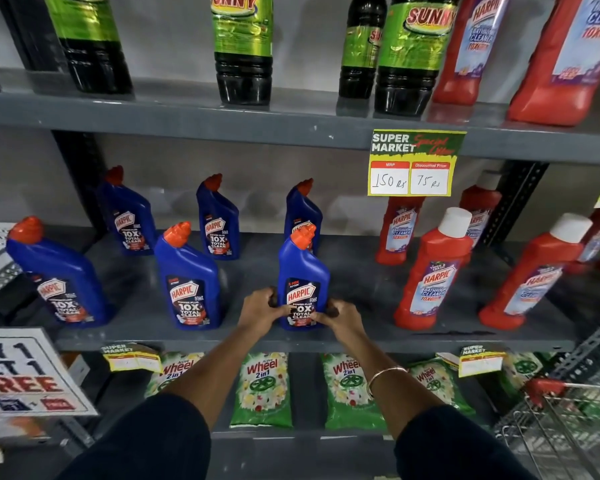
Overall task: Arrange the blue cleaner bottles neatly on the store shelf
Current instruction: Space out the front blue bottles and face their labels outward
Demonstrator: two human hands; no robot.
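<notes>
Blue cleaner bottle (302,271), orange cap on, stood upright at the front edge of the grey middle shelf (357,271). Left hand (262,310) and right hand (336,315) clasped its base from either side, thumbs on the label. Five more blue bottles (187,271) stood spaced across the same shelf, caps on; fill levels could not be judged through the opaque plastic. Red bottles (430,271) stood to the right.

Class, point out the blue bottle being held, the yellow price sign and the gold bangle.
Blue plastic cleaner bottle (300,268), head view: shoulder.
Yellow paper price sign (413,164), head view: middle.
Thin gold bangle (381,374), head view: band on right wrist.
</notes>
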